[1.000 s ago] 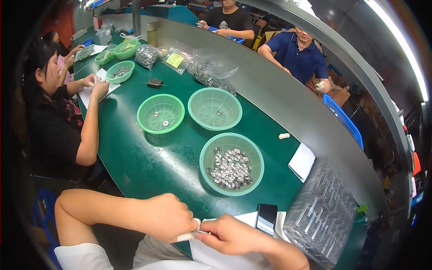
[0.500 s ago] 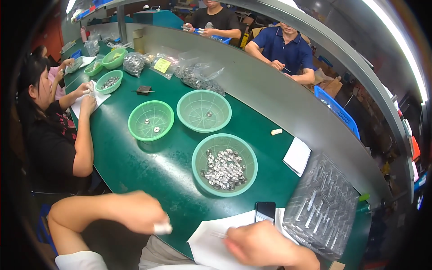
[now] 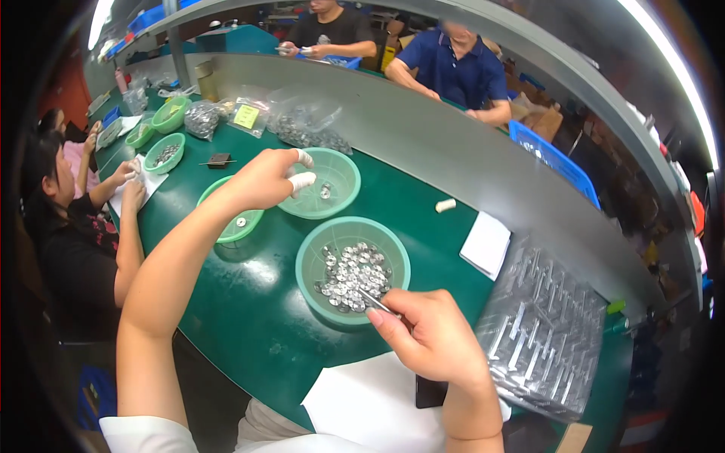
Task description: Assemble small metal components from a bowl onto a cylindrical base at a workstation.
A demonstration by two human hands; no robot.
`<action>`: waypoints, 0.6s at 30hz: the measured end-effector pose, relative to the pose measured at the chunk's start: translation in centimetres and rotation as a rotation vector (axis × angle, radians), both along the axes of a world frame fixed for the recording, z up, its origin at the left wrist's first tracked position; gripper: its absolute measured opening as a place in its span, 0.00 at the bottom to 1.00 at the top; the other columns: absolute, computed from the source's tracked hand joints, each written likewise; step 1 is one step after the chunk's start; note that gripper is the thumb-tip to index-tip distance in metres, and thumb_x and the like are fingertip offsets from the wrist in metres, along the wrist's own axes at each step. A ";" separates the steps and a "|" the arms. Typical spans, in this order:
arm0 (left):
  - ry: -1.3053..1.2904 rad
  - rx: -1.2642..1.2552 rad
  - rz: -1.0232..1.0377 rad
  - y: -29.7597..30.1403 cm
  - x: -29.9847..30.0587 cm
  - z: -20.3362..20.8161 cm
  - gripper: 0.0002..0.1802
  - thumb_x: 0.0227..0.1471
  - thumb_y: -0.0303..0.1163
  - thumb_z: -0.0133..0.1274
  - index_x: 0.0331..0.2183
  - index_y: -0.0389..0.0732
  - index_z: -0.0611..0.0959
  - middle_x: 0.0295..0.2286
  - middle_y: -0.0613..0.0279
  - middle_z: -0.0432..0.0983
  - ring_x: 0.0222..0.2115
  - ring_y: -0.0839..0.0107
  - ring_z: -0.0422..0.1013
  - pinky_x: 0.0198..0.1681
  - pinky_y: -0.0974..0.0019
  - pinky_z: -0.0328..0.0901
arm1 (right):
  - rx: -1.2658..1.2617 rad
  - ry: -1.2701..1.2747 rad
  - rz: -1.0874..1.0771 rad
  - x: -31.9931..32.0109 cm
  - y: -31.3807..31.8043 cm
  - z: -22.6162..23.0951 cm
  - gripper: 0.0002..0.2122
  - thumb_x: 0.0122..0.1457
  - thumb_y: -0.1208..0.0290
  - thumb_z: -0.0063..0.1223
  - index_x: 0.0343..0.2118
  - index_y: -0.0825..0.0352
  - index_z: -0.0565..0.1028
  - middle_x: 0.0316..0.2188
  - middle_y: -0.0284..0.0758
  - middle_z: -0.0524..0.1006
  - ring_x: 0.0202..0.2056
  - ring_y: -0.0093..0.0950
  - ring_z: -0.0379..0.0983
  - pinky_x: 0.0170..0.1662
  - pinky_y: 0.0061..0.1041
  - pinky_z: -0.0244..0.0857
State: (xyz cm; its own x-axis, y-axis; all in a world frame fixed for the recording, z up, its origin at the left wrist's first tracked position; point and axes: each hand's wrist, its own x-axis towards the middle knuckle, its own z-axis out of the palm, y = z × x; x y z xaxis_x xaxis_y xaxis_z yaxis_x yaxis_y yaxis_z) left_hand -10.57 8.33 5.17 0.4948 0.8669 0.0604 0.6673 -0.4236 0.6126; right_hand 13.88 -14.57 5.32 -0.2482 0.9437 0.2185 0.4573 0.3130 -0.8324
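Note:
My left hand (image 3: 273, 180) reaches over the far green plastic basket (image 3: 358, 180). White covers sit on two of its fingertips, which are spread apart with nothing between them. Close by those fingers, a small round metal part (image 3: 325, 191) lies in that basket. In my right hand (image 3: 434, 340) is a pair of metal tweezers (image 3: 380, 303), its tip pointing down among many shiny metal discs (image 3: 355, 275) in the near green basket (image 3: 300, 273). My left forearm partly covers a third green basket (image 3: 202, 198) holding a metal disc (image 3: 241, 222).
White paper (image 3: 355, 404) lies at the front, with a phone (image 3: 430, 392) partly under my right wrist. Stacked clear trays (image 3: 540, 332) stand at right beside a white pad (image 3: 485, 245). Bagged parts (image 3: 306, 124) line the back divider. Other people work at left and beyond the divider.
My left hand has moved from the front edge up and forward to the far basket. My right hand has brought the tweezers from above the paper to the discs. The whole view has shifted slightly.

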 end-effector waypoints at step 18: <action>0.407 0.294 -0.326 -5.7 10.4 -9.4 0.21 0.37 0.19 0.61 0.40 0.37 0.83 0.38 0.48 0.76 0.43 0.50 0.75 0.45 0.52 0.72 | 0.007 0.061 -0.132 3.4 1.6 0.3 0.13 0.66 0.72 0.56 0.24 0.71 0.72 0.13 0.28 0.63 0.17 0.17 0.53 0.19 0.22 0.49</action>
State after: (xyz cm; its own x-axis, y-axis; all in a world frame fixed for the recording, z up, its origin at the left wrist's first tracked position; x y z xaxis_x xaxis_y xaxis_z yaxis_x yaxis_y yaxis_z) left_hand -0.12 2.65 -4.23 0.7664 0.6419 0.0247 0.6307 -0.7591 0.1612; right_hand 17.25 -12.93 5.63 -0.1078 0.9658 0.2357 0.4436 0.2589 -0.8580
